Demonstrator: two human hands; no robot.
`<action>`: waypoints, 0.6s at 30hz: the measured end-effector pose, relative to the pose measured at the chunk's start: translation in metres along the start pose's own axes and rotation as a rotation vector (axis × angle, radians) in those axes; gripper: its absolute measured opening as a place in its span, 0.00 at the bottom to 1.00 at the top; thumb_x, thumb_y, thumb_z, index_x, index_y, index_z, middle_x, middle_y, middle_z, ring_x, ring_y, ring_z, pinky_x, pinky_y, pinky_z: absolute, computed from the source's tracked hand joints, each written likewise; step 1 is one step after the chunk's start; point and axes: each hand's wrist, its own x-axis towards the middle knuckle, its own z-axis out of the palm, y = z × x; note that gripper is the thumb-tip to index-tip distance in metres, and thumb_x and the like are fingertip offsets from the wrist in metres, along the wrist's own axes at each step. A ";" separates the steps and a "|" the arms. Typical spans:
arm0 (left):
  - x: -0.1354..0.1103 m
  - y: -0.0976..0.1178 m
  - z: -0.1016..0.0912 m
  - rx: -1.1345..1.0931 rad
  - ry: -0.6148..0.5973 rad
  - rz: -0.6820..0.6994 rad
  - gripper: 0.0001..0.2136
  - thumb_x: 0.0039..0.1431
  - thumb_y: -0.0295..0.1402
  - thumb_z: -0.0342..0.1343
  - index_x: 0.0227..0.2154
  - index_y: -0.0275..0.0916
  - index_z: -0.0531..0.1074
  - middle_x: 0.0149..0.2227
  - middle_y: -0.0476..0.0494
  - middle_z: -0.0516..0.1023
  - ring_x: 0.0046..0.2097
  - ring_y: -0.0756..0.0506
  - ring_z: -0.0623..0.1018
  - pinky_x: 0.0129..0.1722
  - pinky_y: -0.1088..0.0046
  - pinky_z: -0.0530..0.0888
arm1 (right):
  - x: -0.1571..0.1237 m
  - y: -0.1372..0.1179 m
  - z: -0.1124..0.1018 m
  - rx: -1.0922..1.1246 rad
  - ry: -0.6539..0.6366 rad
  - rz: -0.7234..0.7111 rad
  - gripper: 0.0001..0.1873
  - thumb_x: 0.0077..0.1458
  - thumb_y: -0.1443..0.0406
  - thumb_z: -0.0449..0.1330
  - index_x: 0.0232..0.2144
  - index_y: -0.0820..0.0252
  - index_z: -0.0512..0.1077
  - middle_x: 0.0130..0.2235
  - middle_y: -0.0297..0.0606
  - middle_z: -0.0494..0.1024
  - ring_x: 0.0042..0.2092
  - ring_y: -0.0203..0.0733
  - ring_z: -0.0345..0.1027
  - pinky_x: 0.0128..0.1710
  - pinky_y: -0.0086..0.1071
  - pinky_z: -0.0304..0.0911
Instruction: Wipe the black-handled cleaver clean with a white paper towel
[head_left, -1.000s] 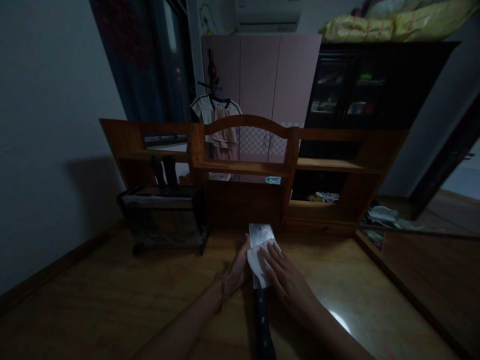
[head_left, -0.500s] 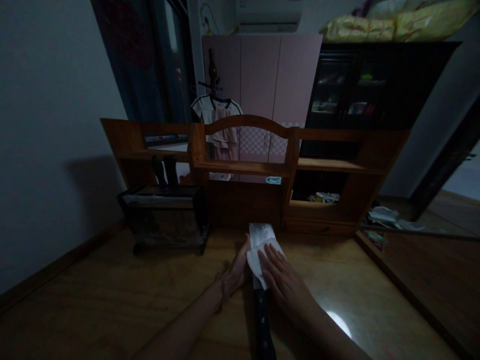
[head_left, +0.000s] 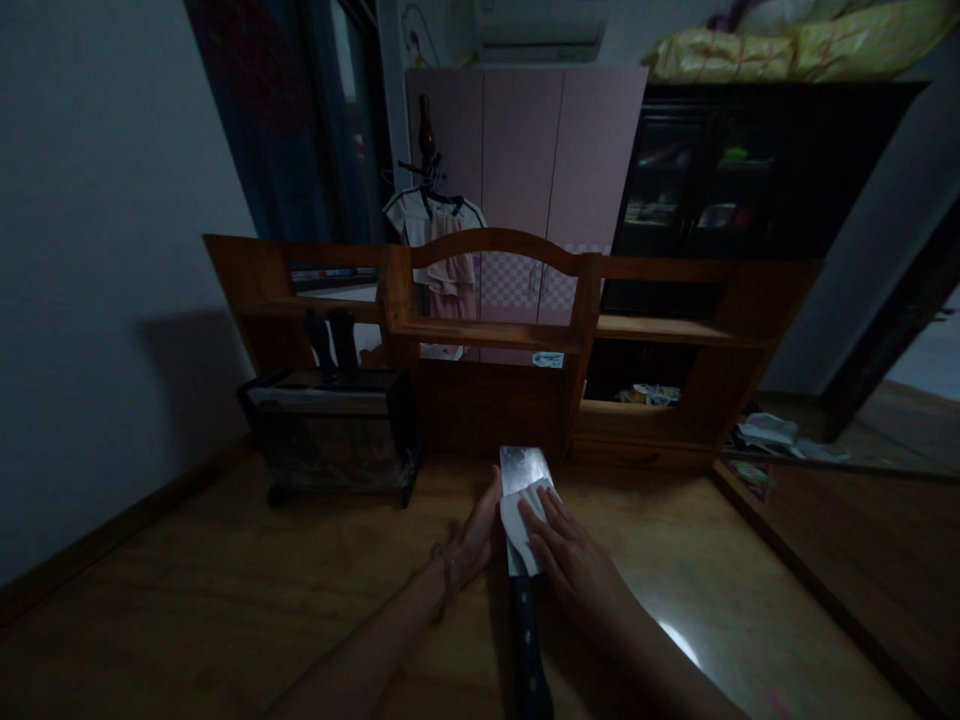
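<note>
Pressing a white cloth or tissue (head_left: 519,520) onto the cleaver (head_left: 526,466), over the wooden tabletop (head_left: 330,590), with an open, flat right hand (head_left: 579,560)! At the blade's left edge with the left hand (head_left: 478,530), impossible to tell its grip with fingers mostly hidden. Spotting 2 black handles (head_left: 343,342) in a knife block (head_left: 330,450) off to the left.

No legible text, no readable labels or numbers, view perhaps too dim

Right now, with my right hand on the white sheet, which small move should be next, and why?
Perhaps slide the white sheet slightly toward the far end of the blade: that end lies uncovered, the right hand already rests on the sheet, and the left hand is at the blade's left side.
</note>
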 end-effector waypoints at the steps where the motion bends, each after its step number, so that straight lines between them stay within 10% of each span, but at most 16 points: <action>1: -0.001 0.000 0.001 0.001 -0.008 0.003 0.33 0.62 0.56 0.44 0.52 0.28 0.71 0.47 0.30 0.78 0.53 0.34 0.75 0.58 0.60 0.65 | 0.000 0.000 0.000 0.006 0.002 -0.004 0.26 0.68 0.55 0.41 0.66 0.49 0.51 0.69 0.33 0.43 0.69 0.45 0.32 0.67 0.47 0.44; 10: -0.007 0.007 0.014 0.076 0.069 0.038 0.30 0.66 0.52 0.42 0.53 0.28 0.70 0.48 0.33 0.78 0.55 0.33 0.73 0.59 0.61 0.62 | 0.006 0.018 -0.001 0.273 0.185 0.043 0.23 0.66 0.56 0.46 0.59 0.54 0.66 0.62 0.38 0.63 0.64 0.50 0.56 0.63 0.50 0.55; 18: -0.007 0.003 0.003 0.116 0.072 0.081 0.30 0.65 0.52 0.44 0.54 0.31 0.70 0.49 0.34 0.77 0.55 0.34 0.73 0.59 0.61 0.64 | 0.012 0.048 -0.019 1.012 0.441 0.448 0.27 0.50 0.56 0.66 0.52 0.59 0.72 0.48 0.45 0.80 0.45 0.53 0.76 0.45 0.45 0.72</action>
